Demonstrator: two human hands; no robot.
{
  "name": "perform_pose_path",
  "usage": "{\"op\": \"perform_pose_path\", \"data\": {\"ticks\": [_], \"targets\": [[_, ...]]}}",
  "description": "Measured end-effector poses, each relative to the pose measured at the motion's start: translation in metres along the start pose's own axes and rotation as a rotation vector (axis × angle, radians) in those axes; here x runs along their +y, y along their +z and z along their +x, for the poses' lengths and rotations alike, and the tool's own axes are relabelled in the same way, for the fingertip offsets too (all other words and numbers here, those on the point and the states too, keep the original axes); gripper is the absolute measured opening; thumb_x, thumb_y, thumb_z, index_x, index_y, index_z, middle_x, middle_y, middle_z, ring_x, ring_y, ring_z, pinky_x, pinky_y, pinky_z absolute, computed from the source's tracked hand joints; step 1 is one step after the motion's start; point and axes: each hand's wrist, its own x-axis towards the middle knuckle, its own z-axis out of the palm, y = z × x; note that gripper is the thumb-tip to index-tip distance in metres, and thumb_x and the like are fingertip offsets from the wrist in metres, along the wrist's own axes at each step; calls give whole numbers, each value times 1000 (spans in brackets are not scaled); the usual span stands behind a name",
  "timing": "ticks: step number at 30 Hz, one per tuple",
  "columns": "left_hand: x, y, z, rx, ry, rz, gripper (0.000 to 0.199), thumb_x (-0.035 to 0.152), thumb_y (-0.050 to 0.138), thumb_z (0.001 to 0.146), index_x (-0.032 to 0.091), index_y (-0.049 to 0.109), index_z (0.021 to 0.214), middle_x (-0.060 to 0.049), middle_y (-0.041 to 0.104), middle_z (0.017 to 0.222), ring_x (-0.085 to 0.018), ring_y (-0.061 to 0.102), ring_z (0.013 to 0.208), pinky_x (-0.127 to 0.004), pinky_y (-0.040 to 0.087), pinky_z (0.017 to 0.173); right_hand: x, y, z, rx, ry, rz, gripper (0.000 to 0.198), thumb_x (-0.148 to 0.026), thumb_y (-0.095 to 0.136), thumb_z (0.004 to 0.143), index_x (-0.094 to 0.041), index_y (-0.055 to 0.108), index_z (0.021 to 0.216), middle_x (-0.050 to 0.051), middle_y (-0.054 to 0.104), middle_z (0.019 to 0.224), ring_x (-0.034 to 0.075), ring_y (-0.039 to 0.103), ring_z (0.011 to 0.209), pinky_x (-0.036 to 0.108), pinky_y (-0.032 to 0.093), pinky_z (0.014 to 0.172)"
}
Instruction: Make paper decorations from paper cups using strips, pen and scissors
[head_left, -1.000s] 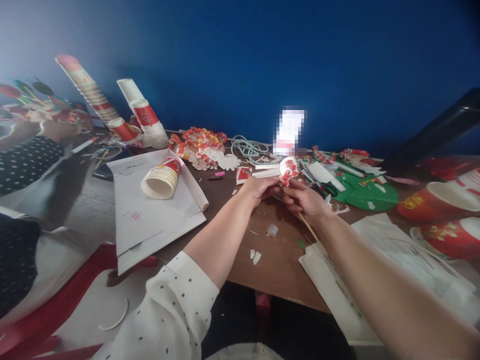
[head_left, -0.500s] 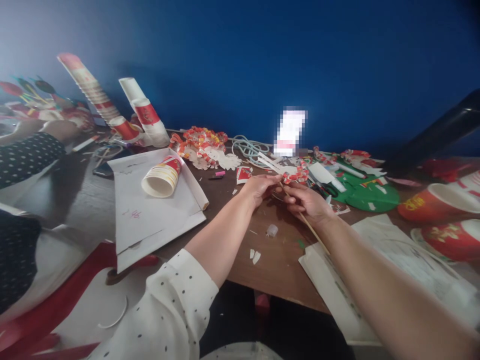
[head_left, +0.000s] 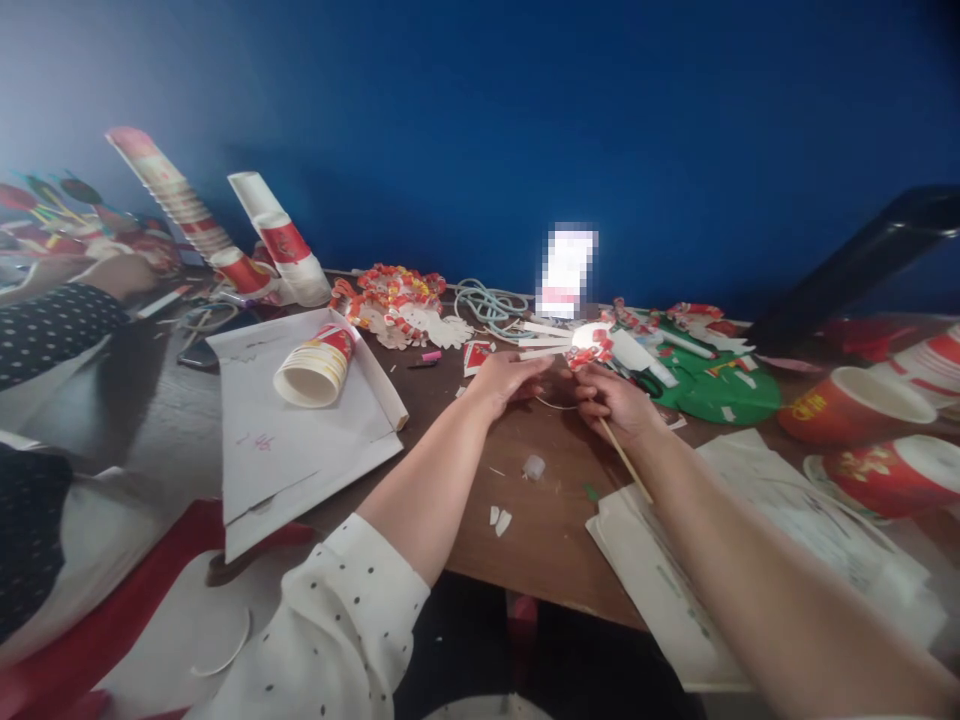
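Note:
My right hand (head_left: pixel 616 405) is closed around a thin wooden stick (head_left: pixel 626 460), whose lower end slants toward my forearm. At the stick's upper end, just beyond the fingertips, is a cut paper piece (head_left: pixel 591 346) in red and white. White paper strips (head_left: pixel 546 342) spread leftward from beside it. My left hand (head_left: pixel 514 382) is a little to the left of the stick, fingers stretched out just below the strips. Whether its fingertips touch a strip is hard to see.
Stacked paper cups (head_left: pixel 296 260) lean at the back left; another stack (head_left: pixel 313 375) lies on a white box (head_left: pixel 300 490). Right are a green disc (head_left: pixel 731 395), red cups (head_left: pixel 855 405) and papers (head_left: pixel 637 560). A co-worker's sleeve (head_left: pixel 56 330) is at the left. Scraps lie in front.
My left hand has come away from the stick, leaving a gap between the hands. The paper piece and its white strips now show more fully. The view has shifted slightly.

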Motion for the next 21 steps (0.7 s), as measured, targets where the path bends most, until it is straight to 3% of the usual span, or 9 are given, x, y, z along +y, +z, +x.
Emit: {"op": "perform_pose_path", "data": {"ticks": [4,7,11,14,16,21], "targets": [[4,-2,6,164,-3,-75,14,15,78,77,12,67,69,-5,67,70,-10,62,61,-23,54,62,-1,-5,2,-1,-20,-6,20,-5,66,76,-20,53,80,2,67,87,2,42,47,5,24,28],[3,-1,10,194,-10,-63,16,7,69,81,11,66,66,-4,66,65,-9,61,58,-22,54,61,-2,-3,1,9,5,12,19,-5,63,79,-20,54,82,3,68,89,2,45,47,4,25,27],[1,0,11,246,-11,-116,18,5,65,85,11,65,67,-4,67,66,-8,62,58,-20,54,62,-3,8,-6,51,194,91,15,-6,55,87,-18,60,93,6,71,94,1,50,48,4,28,28],[0,0,12,286,-22,-183,15,3,69,79,12,65,68,-4,67,67,-9,64,62,-20,54,64,1,17,-12,15,308,81,19,-7,52,89,-17,64,100,8,73,95,2,53,48,5,31,28],[-2,1,10,271,-39,-204,13,2,72,75,12,66,68,-3,68,67,-10,64,63,-21,54,65,4,21,-14,-54,274,54,22,-6,53,88,-17,66,102,7,73,92,3,52,48,5,31,29],[-4,5,5,98,-68,-176,8,4,69,78,9,70,73,-5,69,65,-9,64,58,-21,54,66,9,21,-9,-163,135,6,21,-6,60,82,-21,65,97,2,70,83,1,45,45,3,26,29]]}}
